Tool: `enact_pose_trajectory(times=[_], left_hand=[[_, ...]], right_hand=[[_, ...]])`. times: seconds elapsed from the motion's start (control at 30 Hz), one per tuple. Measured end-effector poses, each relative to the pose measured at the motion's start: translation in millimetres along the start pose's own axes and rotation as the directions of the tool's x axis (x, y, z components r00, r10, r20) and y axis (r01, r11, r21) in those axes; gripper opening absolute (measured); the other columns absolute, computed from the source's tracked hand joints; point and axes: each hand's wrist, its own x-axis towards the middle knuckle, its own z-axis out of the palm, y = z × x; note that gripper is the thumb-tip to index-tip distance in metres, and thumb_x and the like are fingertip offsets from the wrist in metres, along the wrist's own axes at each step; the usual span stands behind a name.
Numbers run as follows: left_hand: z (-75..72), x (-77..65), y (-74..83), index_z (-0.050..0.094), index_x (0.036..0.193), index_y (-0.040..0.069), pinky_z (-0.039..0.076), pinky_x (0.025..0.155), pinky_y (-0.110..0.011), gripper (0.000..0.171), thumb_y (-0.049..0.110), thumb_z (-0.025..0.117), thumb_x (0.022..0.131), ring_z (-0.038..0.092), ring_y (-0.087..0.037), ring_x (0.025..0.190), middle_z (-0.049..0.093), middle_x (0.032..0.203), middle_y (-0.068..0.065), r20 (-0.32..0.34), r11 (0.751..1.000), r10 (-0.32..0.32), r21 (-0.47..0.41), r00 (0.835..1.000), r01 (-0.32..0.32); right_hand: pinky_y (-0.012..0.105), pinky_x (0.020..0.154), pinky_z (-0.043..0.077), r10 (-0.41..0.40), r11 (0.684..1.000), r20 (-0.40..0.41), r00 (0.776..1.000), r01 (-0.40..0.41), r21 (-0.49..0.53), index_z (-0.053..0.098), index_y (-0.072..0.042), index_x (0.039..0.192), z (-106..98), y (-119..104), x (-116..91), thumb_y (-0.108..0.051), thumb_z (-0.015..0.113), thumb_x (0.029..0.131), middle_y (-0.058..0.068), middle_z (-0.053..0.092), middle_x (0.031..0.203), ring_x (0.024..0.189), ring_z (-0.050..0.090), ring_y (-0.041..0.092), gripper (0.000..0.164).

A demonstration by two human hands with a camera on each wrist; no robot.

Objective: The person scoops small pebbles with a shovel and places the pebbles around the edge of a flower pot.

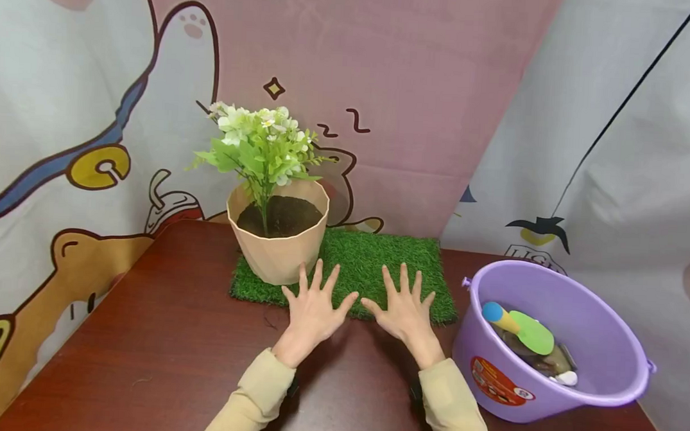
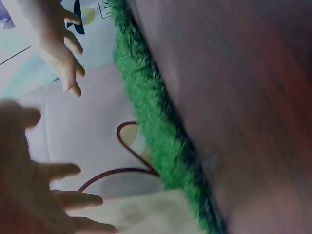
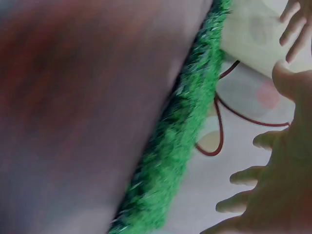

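Both hands hover with fingers spread over the front edge of a green artificial grass mat (image 1: 372,258). The left hand (image 1: 316,310) is nearest the beige flowerpot (image 1: 279,259), which stands on the mat's left part. Dark soil (image 1: 290,216) fills the pot, and a leafy plant with white flowers (image 1: 261,141) rises from it. To the right, the right hand (image 1: 404,311) holds nothing, its thumb close to the left thumb. In the left wrist view the left hand (image 2: 29,180) shows straight fingers above the mat's level; the right wrist view shows the right hand (image 3: 278,180) likewise.
A purple bucket (image 1: 556,282) stands at the right of the brown table (image 1: 142,348). Inside it lie a toy trowel (image 1: 527,331) with a green blade, dark stone-like pieces and a white piece (image 1: 566,378). A cartoon-printed cloth (image 1: 407,115) hangs behind the table.
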Motion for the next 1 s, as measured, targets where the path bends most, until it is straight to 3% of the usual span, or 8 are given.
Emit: enact_pose_trajectory(times=[0.1,0.17,0.3,0.4,0.53,0.67,0.87,1.0], left_hand=[[-12.2,2.2,-6.7,0.054,0.133,0.012,0.044,0.094,-0.059,0.059,0.053,0.043,0.093,0.046,-0.04,0.128,0.056,0.135,-0.015,-0.221,0.998,0.036,-0.047,0.975,-0.048],[-22.7,6.7,-14.0,0.066,0.113,0.005,0.051,0.081,-0.049,0.046,0.042,0.048,0.094,0.06,-0.037,0.104,0.069,0.109,-0.015,-0.393,0.995,0.05,-0.064,0.918,-0.081],[-48.3,17.5,-33.2,0.065,0.079,0.005,0.047,0.061,-0.043,0.031,0.03,0.053,0.092,0.056,-0.033,0.074,0.067,0.072,-0.011,-0.613,0.989,-0.003,-0.118,0.79,-0.088],[-67.2,23.6,-48.5,0.061,0.074,0.005,0.045,0.057,-0.046,0.031,0.029,0.052,0.092,0.054,-0.034,0.071,0.063,0.069,-0.012,-0.659,0.982,-0.104,-0.188,0.745,-0.029],[-86.0,28.7,-65.7,0.059,0.087,0.003,0.044,0.065,-0.053,0.031,0.033,0.052,0.092,0.057,-0.04,0.077,0.063,0.077,-0.017,-0.615,0.945,-0.278,-0.313,0.738,0.095],[-96.3,34.0,-77.6,0.053,0.106,0.002,0.044,0.074,-0.056,0.038,0.037,0.052,0.092,0.057,-0.044,0.091,0.059,0.092,-0.02,-0.491,0.884,-0.42,-0.41,0.763,0.223],[-102.2,43.0,-91.8,0.047,0.13,-0.001,0.043,0.089,-0.059,0.057,0.041,0.049,0.092,0.052,-0.046,0.11,0.056,0.119,-0.025,-0.273,0.834,-0.463,-0.457,0.843,0.31],[-102.3,47.5,-98.1,0.04,0.141,0.001,0.042,0.097,-0.054,0.061,0.037,0.047,0.092,0.053,-0.042,0.116,0.056,0.127,-0.024,-0.17,0.773,-0.473,-0.551,0.865,0.315]], right_hand=[[0.075,0.106,0.011,-0.025,0.996,-0.014,1.0,0.026,0.083,0.015,-0.021,0.153,-9,-11,9,-0.064,0.044,0.088,0.02,0.006,0.159,0.143,0.004,0.05,0.083],[0.07,0.11,0.014,-0.045,0.988,-0.036,0.998,0.05,0.148,0.017,-0.019,0.153,-18,-21,18,-0.062,0.043,0.09,0.02,0.011,0.159,0.144,0.009,0.047,0.08],[0.061,0.111,0.027,-0.085,0.963,-0.086,0.993,0.104,0.25,0.027,-0.014,0.15,-34,-41,38,-0.056,0.043,0.093,0.018,0.024,0.156,0.142,0.025,0.041,0.073],[0.057,0.108,0.034,-0.095,0.942,-0.102,0.99,0.123,0.312,0.033,-0.013,0.147,-43,-56,51,-0.054,0.043,0.093,0.016,0.031,0.153,0.138,0.034,0.037,0.069],[0.054,0.107,0.037,-0.102,0.917,-0.112,0.988,0.137,0.376,0.038,-0.012,0.144,-54,-77,67,-0.054,0.044,0.093,0.014,0.04,0.148,0.135,0.04,0.035,0.067],[0.051,0.109,0.036,-0.113,0.895,-0.096,0.989,0.143,0.422,0.039,-0.01,0.144,-58,-94,79,-0.054,0.045,0.093,0.014,0.042,0.147,0.135,0.041,0.034,0.067],[0.048,0.113,0.032,-0.141,0.864,0.014,0.99,0.116,0.491,0.03,-0.01,0.148,-54,-103,91,-0.056,0.041,0.093,0.012,0.034,0.153,0.14,0.034,0.03,0.072],[0.047,0.114,0.031,-0.159,0.822,0.088,0.983,0.082,0.563,0.025,-0.014,0.151,-49,-103,96,-0.057,0.037,0.094,0.008,0.03,0.155,0.143,0.03,0.028,0.073]])
